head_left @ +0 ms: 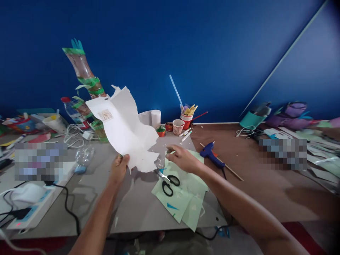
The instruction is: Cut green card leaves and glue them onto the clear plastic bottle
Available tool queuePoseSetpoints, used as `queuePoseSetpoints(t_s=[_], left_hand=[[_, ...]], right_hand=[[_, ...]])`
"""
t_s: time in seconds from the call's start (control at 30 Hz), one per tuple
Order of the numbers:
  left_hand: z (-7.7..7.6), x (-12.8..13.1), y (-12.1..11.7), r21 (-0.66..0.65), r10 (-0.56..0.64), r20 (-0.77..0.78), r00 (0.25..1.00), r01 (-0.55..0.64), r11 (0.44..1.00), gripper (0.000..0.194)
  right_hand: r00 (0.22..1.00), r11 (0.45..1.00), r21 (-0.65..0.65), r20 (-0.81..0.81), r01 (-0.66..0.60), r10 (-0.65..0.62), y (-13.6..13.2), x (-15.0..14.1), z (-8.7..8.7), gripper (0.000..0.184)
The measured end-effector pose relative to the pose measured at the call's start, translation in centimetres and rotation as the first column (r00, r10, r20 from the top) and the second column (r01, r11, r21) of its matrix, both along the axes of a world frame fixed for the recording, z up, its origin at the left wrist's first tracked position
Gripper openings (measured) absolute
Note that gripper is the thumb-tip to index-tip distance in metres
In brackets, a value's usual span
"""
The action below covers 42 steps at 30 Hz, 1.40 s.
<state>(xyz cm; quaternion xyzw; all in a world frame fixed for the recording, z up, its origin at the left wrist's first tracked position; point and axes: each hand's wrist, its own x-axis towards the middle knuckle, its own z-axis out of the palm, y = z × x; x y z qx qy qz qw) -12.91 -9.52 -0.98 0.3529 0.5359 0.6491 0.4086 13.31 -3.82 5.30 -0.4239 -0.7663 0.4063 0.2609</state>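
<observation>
My left hand point(120, 166) pinches the lower edge of a large white sheet of paper point(127, 124) between thumb and fingers. The sheet is curved, with jagged cut edges and a printed square code near its upper left corner. To the right, my right hand point(182, 157) is closed on a small pale green piece point(172, 152), perhaps a paper scrap. It hovers over light green paper sheets point(183, 202). Black-handled scissors point(167, 182) lie on those sheets, just below the right hand, touched by neither hand.
A blue glue gun point(212, 156) and a wooden stick point(235, 173) lie at right. Paper cups point(178, 126) and markers point(186, 135) stand or lie at the back. On the left are a power strip point(37, 212), a clear bottle piece point(84, 156) and a tall green-taped plastic construction point(82, 69).
</observation>
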Motion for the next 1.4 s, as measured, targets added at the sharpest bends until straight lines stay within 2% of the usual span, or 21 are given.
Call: queuePoseSetpoints(t_s=[0.07,0.13,0.23,0.33,0.43,0.53,0.6,0.67,0.77,0.87,0.97,1.0,1.03,1.07,1.13,1.23,1.3,1.4], left_hand=[[0.1,1.0,0.6,0.034,-0.029,0.036,0.999,0.028,0.999,0.028],[0.2,1.7,0.8,0.049,-0.064,0.062,0.996,0.061,0.997,0.031],[0.4,2.1,0.3,0.026,-0.11,0.085,0.99,0.108,0.994,0.032],[0.6,2.1,-0.5,0.06,-0.152,0.162,0.975,0.144,0.988,0.036],[0.7,2.4,-0.9,0.126,-0.189,0.23,0.955,0.164,0.978,0.05],[0.8,2.8,-0.9,0.22,-0.327,0.273,0.905,0.273,0.937,0.064],[0.9,3.2,-0.9,0.27,-0.412,0.291,0.863,0.339,0.901,0.066],[1.0,3.4,-0.9,0.265,-0.408,0.302,0.862,0.335,0.904,0.061],[1.1,3.4,-0.8,0.203,-0.313,0.327,0.892,0.257,0.945,0.045],[1.3,2.9,-0.8,0.167,-0.202,0.374,0.905,0.149,0.975,0.031],[1.4,2.1,-0.7,0.162,-0.105,0.424,0.899,0.039,0.986,0.025],[1.5,1.9,-0.7,0.165,-0.091,0.432,0.897,0.021,0.986,0.024],[1.5,1.7,-0.7,0.168,-0.086,0.435,0.896,0.013,0.986,0.024],[1.5,1.6,-0.7,0.171,-0.086,0.433,0.897,0.012,0.985,0.024],[1.6,1.5,-0.7,0.181,-0.101,0.424,0.9,0.026,0.983,0.025],[1.7,1.6,-0.7,0.197,-0.123,0.417,0.9,0.042,0.98,0.024],[1.7,1.8,-0.7,0.204,-0.127,0.42,0.899,0.043,0.978,0.022],[1.6,1.9,-0.7,0.208,-0.14,0.416,0.899,0.055,0.977,0.022]], right_hand=[[0.997,0.996,-0.095,-0.074,0.002,-0.009,0.4,-0.9,0.1,0.042],[0.978,0.974,-0.221,-0.206,-0.059,0.012,0.8,-1.8,-0.1,0.038],[0.899,0.929,-0.354,-0.433,-0.107,-0.061,0.9,-3.0,-1.0,0.036],[0.825,0.924,-0.376,-0.542,-0.068,-0.16,0.9,-4.2,-1.8,0.035],[0.751,0.929,-0.369,-0.612,0.007,-0.249,1.0,-5.3,-1.8,0.033],[0.672,0.924,-0.376,-0.666,0.07,-0.323,1.0,-6.6,-1.4,0.03],[0.638,0.92,-0.381,-0.687,0.091,-0.348,0.7,-7.6,-1.3,0.028],[0.645,0.926,-0.363,-0.684,0.106,-0.342,0.1,-8.8,-1.5,0.027],[0.709,0.942,-0.313,-0.638,0.117,-0.3,-0.6,-10.2,-2.2,0.028],[0.768,0.951,-0.295,-0.587,0.094,-0.258,-0.6,-10.2,-2.9,0.022],[0.872,0.972,-0.216,-0.456,0.087,-0.18,-0.9,-8.0,-2.7,0.025],[0.95,0.993,-0.092,-0.296,0.073,-0.097,-1.2,-6.9,-2.5,0.029],[0.993,0.999,0.024,-0.113,0.035,-0.032,-1.7,-5.8,-2.2,0.027],[0.998,0.995,0.095,0.058,-0.038,0.032,-2.4,-4.7,-1.8,0.026],[0.928,0.971,0.161,0.356,-0.177,0.11,-3.9,-2.8,-1.4,0.027],[0.724,0.941,0.184,0.684,-0.284,0.085,-6.0,-1.3,-1.6,0.025],[0.626,0.929,0.188,0.778,-0.32,0.058,-6.7,-1.2,-2.2,0.024],[0.572,0.922,0.205,0.82,-0.328,0.022,-6.9,-1.7,-2.9,0.027]])
